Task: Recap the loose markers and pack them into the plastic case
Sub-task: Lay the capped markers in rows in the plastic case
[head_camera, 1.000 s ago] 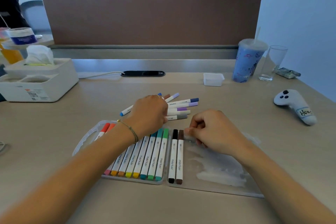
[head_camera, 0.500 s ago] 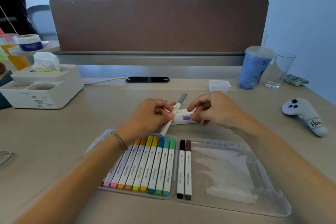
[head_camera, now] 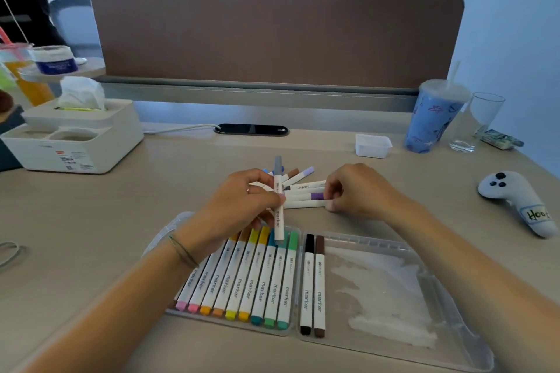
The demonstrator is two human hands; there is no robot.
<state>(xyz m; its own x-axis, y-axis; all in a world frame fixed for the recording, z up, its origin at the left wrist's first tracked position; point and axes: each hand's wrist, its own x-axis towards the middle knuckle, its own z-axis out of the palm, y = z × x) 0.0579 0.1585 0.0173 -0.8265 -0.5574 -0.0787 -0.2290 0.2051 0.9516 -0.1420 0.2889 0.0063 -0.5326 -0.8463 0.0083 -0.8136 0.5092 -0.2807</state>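
My left hand (head_camera: 242,206) pinches a grey-capped marker (head_camera: 278,200) and holds it nearly upright above the open clear plastic case (head_camera: 394,291). The case's left half holds several coloured markers (head_camera: 242,278) side by side. A black and a brown marker (head_camera: 313,285) lie in its right half, beside bare plastic. Behind the case lies a loose pile of markers (head_camera: 303,188) on the desk. My right hand (head_camera: 357,191) has curled fingers pinching the right ends of markers in that pile.
A white tissue box (head_camera: 72,133) stands at the left. A blue lidded cup (head_camera: 433,118), a clear glass (head_camera: 478,121) and a small white tub (head_camera: 372,145) stand at the back right. A white controller (head_camera: 515,200) lies at the right. A brown divider (head_camera: 272,36) closes off the desk's back.
My left hand lifted the grey-capped marker out of the pile and turned it upright. My right hand left the case edge and moved up to the loose pile.
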